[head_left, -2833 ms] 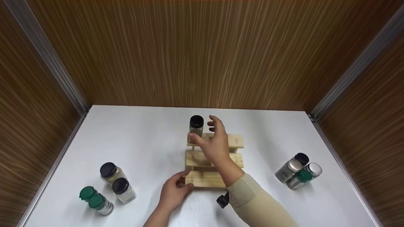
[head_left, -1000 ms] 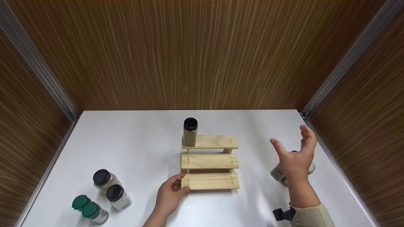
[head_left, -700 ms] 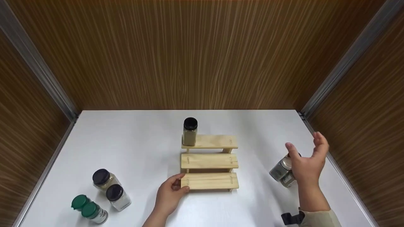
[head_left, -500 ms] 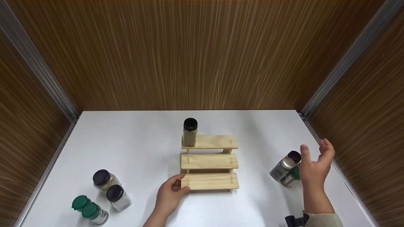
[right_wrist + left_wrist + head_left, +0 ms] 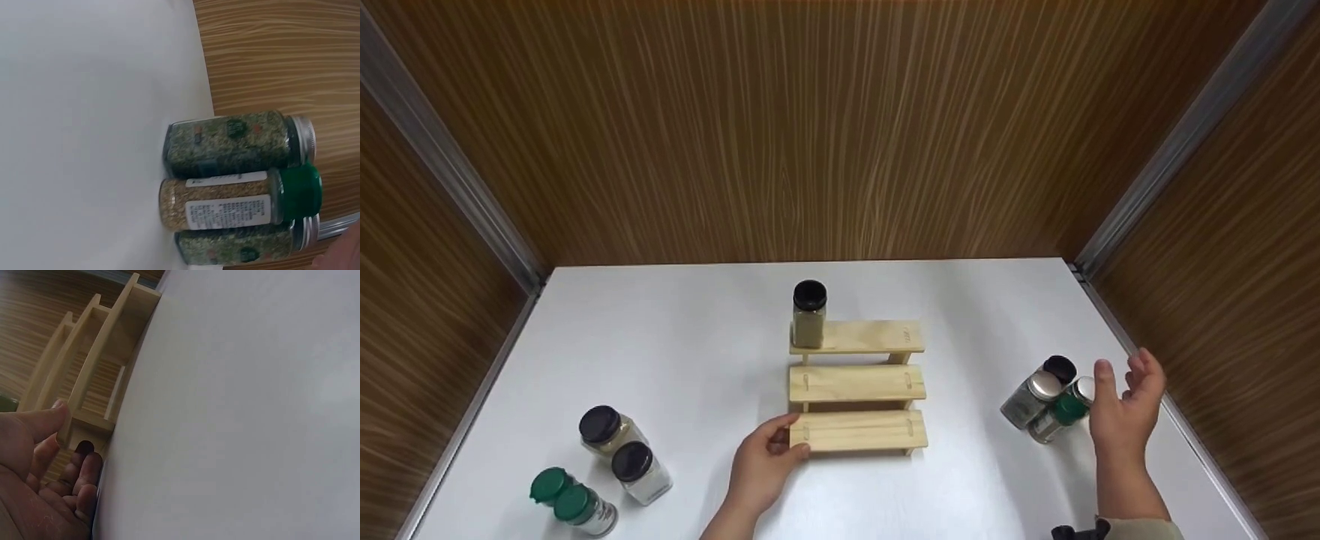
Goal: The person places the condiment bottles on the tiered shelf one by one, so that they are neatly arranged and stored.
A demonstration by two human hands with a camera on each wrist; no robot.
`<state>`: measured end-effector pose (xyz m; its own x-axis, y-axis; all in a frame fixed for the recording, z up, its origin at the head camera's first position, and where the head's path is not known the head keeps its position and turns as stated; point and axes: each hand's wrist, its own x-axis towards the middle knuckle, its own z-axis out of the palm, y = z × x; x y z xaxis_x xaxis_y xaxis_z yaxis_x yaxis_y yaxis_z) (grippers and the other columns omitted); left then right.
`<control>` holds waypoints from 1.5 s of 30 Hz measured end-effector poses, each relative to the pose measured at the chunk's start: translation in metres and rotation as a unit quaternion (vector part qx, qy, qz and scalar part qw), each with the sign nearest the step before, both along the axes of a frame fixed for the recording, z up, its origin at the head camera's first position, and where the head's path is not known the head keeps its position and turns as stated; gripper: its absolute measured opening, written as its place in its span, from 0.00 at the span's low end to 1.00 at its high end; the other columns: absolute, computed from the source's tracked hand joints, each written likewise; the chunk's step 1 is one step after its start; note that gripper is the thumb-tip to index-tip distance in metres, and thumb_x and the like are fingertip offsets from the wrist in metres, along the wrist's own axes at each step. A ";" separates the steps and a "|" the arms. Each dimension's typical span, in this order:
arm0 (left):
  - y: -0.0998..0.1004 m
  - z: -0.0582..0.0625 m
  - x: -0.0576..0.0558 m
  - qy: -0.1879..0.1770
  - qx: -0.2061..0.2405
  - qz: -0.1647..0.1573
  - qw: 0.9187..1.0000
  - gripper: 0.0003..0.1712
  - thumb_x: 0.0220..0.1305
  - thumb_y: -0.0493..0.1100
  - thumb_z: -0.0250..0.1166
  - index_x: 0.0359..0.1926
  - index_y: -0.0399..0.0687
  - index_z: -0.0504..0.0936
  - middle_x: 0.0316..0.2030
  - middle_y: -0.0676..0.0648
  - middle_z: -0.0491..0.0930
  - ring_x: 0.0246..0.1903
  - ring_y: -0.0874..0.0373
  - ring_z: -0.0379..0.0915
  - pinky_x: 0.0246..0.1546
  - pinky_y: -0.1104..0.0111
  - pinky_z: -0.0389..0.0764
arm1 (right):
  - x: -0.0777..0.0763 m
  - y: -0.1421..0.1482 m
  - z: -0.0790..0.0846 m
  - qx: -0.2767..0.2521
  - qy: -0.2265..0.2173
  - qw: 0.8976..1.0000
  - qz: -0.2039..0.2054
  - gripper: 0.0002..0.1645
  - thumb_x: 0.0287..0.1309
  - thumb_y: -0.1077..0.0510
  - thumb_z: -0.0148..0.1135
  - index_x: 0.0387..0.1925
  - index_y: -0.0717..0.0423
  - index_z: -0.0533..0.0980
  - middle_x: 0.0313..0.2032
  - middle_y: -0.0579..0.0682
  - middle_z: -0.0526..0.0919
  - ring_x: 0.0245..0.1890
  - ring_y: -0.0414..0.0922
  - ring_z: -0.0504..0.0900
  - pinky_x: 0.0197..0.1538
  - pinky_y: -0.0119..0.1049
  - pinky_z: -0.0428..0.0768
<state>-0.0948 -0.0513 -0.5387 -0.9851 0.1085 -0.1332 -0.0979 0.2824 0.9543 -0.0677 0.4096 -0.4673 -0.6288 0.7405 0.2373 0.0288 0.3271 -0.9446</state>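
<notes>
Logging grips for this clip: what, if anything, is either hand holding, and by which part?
The left hand grips the wooden rack by the left end of its lowest tier. The right hand holds nothing.

A white counter (image 5: 697, 322) is under the left hand (image 5: 761, 469) and the right hand (image 5: 1125, 420), and it looks shiny between them. Off to the left of the left hand stand a black-topped jar of tan stuff (image 5: 617, 437) and, a bit nearer the hand, a black-topped jar of white stuff (image 5: 650, 482). Even farther left, two green-topped jars (image 5: 594, 514) sit close together. Past both hands is a big brown stripy wall (image 5: 840, 135). One side wall (image 5: 420, 247) is far from the left hand; another side wall (image 5: 1252, 300) is near the right hand.
</notes>
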 end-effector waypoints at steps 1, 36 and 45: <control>0.000 0.000 0.000 -0.001 -0.001 0.001 1.000 0.33 0.60 0.38 0.79 0.65 0.39 0.81 0.44 0.47 0.83 0.43 0.55 0.78 0.47 0.65 0.82 | 0.001 0.002 -0.002 -0.001 -0.007 1.000 0.004 0.38 0.80 0.51 0.54 0.82 0.52 0.53 0.77 0.61 0.61 0.77 0.56 0.59 0.77 0.39 0.53; -0.001 -0.001 0.000 0.004 -0.004 -0.011 1.000 0.32 0.61 0.38 0.78 0.66 0.39 0.81 0.44 0.46 0.82 0.43 0.55 0.78 0.47 0.64 0.82 | 0.033 0.045 -0.041 -0.125 -0.061 0.962 0.236 0.44 0.75 0.73 0.43 0.84 0.38 0.56 0.59 0.28 0.69 0.70 0.38 0.64 0.59 0.18 0.71; 0.000 -0.001 0.001 0.003 -0.020 -0.007 1.000 0.32 0.61 0.37 0.77 0.66 0.40 0.81 0.44 0.47 0.81 0.44 0.55 0.77 0.48 0.66 0.81 | 0.033 0.041 -0.049 -0.110 -0.009 0.964 0.240 0.51 0.65 0.83 0.51 0.81 0.41 0.64 0.58 0.27 0.75 0.64 0.35 0.69 0.55 0.19 0.75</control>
<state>-0.0942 -0.0514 -0.5398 -0.9843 0.1169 -0.1325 -0.0889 0.3207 0.9430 -0.0342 0.4510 -0.5164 -0.9144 0.3938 0.0933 -0.0592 0.0979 -0.9934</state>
